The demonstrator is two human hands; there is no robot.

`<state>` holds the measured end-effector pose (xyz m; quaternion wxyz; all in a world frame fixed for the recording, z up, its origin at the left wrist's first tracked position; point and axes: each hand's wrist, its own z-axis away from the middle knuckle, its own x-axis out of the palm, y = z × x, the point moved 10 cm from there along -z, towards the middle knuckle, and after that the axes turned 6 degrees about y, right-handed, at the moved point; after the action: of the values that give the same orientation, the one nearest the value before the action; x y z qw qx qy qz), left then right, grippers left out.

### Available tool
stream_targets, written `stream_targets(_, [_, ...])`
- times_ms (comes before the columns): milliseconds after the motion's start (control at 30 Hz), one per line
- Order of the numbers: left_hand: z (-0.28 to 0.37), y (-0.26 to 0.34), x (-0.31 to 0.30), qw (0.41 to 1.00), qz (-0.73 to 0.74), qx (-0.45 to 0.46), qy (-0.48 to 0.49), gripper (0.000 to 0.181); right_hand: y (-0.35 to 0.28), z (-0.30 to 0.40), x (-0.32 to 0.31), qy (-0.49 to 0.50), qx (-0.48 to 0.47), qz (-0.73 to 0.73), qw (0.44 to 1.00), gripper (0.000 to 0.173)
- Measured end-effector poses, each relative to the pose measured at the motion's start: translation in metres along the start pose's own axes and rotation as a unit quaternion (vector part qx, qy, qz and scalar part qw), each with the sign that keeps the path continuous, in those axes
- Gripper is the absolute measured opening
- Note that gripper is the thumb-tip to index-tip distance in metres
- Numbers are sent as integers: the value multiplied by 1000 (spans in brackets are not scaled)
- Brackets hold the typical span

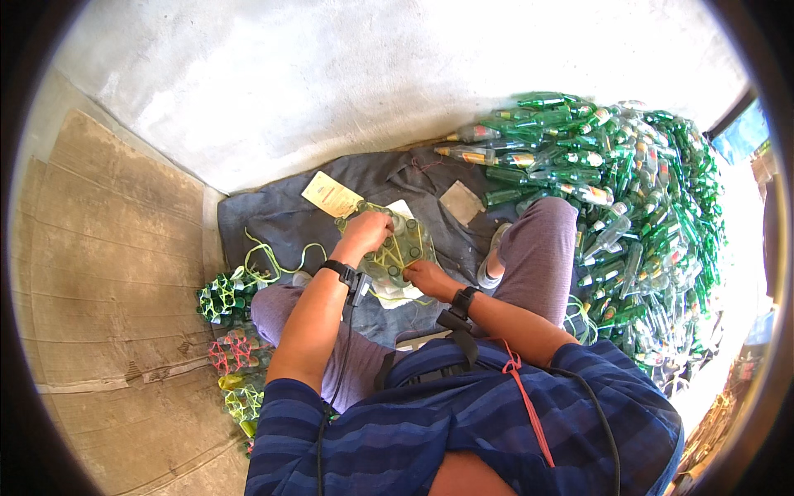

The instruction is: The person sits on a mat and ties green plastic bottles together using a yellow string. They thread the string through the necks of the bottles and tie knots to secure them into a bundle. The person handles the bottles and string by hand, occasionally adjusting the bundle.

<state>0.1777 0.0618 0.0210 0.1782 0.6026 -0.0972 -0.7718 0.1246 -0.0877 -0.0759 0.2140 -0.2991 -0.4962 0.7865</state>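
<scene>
A cluster of clear glass bottles (407,243) stands upright between my legs, mouths up. Yellow-green plastic twine (389,255) zigzags around and across the bottle necks. My left hand (367,232) is curled over the far left part of the cluster, fingers closed on the twine; the fingertips are partly hidden. At the near right edge, my right hand (430,279) pinches the twine beside a bottle mouth. Pale sheets (394,297) show under the cluster. A yellowish printed card (333,194) lies touching its far left side.
Green and clear bottles form a large pile (620,186) on the right. Tied bundles of green bottles (226,297) and red-tied bottles (236,351) stand at left, by a cardboard sheet (118,260). Loose twine (273,257) and a cardboard piece (462,203) lie on the dark cloth (273,211).
</scene>
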Motion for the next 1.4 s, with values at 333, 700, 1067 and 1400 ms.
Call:
stream_targets(333, [-4, -9, 9, 999, -40, 16, 9, 22, -29, 8, -3, -108, -81, 89, 987, 32])
stream_targets(700, [15, -5, 0, 997, -13, 13, 69, 26, -41, 12, -26, -132, -143, 174, 965, 28])
stream_targets(1067, [35, 2, -3, 987, -24, 54, 146, 23, -71, 28, -51, -113, -24, 65, 991, 28])
stream_targets(1400, [37, 5, -2, 978, -35, 69, 194, 16, -96, 21, -58, -2, -176, 18, 984, 27])
